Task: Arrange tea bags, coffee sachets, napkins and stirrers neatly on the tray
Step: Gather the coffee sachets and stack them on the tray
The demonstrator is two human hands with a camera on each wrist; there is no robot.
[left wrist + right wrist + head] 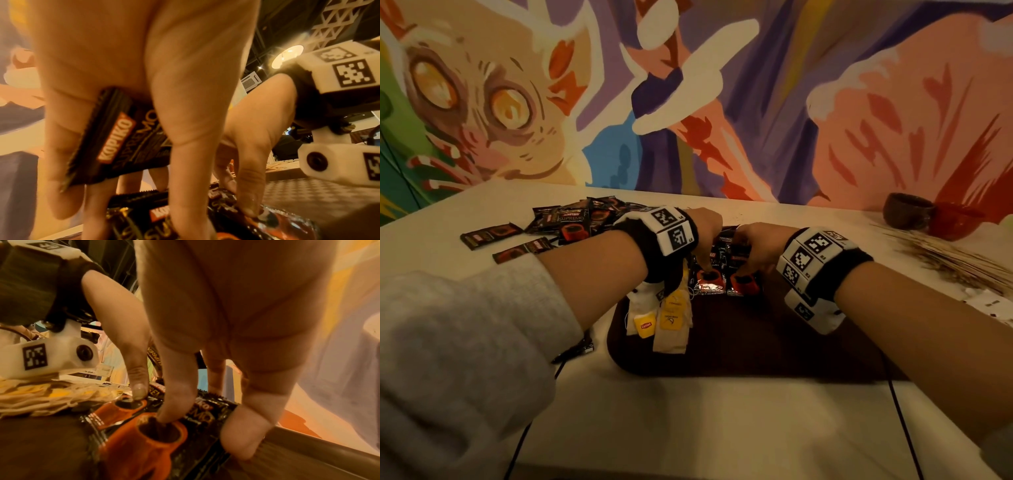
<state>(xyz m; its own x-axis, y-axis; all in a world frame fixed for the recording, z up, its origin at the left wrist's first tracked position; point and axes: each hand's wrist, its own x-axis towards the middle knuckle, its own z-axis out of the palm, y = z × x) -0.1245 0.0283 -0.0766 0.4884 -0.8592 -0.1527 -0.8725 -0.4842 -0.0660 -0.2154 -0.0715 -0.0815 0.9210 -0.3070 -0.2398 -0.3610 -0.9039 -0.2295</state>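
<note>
Left hand grips a glossy Kopiko sachet; right hand, fingers straight, presses flat foil sachets on the dark textured tray.

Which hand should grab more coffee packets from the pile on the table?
Probably the left hand: the loose coffee sachets lie on its side of the tray. It already holds one sachet, though.

The head camera looks down and forward over the brown tray. The 2 wrist cameras sit very close above that tray, each facing along its fingers; all 3 share the coffee sachets on it.
</note>
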